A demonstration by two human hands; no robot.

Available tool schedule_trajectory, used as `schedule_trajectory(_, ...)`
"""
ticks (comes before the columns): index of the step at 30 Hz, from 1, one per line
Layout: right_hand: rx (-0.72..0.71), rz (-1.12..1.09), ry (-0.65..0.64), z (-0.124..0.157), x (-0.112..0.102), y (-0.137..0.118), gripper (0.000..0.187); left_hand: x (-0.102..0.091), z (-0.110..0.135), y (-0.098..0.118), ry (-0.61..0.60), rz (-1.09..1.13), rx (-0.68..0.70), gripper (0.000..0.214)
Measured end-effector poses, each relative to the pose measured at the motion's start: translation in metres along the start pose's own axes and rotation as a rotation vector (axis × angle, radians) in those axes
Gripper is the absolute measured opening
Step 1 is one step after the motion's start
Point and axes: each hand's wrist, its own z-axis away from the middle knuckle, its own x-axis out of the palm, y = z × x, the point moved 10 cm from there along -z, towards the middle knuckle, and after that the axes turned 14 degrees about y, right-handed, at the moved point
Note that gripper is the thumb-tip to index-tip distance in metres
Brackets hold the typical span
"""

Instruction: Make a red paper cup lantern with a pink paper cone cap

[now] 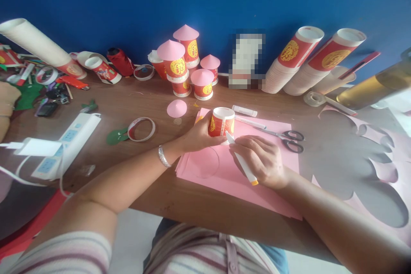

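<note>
My left hand (198, 135) grips an upside-down red paper cup (221, 121) standing on a stack of pink paper (257, 180). My right hand (261, 160) is closed on a white pen with an orange end (241, 162), its tip touching the paper at the cup's base. A drawn circle (203, 162) shows on the pink sheet just left of the cup. A silver bracelet (163, 156) is on my left wrist.
Scissors (287, 139) and a glue stick (244, 111) lie behind the cup. A pink paper cone (176, 108), a tape ring (141, 129), cone-topped cups (188, 65), cup stacks (297, 60), a power strip (69, 141) and cut pink sheets (379, 171) crowd the wooden table (135, 102).
</note>
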Motion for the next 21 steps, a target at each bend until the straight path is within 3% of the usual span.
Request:
schedule_trajectory(6, 0.006, -0.011, -0.018, 0.0020, 0.0014, 0.0021, 0.023, -0.0023, 0.0015, -0.0053, 0.017, -0.035, -0.024, 0.052)
schedule_trajectory(21, 0.019, 0.006, -0.029, 0.0017, 0.0010, 0.0042, 0.024, 0.0012, 0.0006, 0.0037, -0.010, 0.018, -0.002, 0.046)
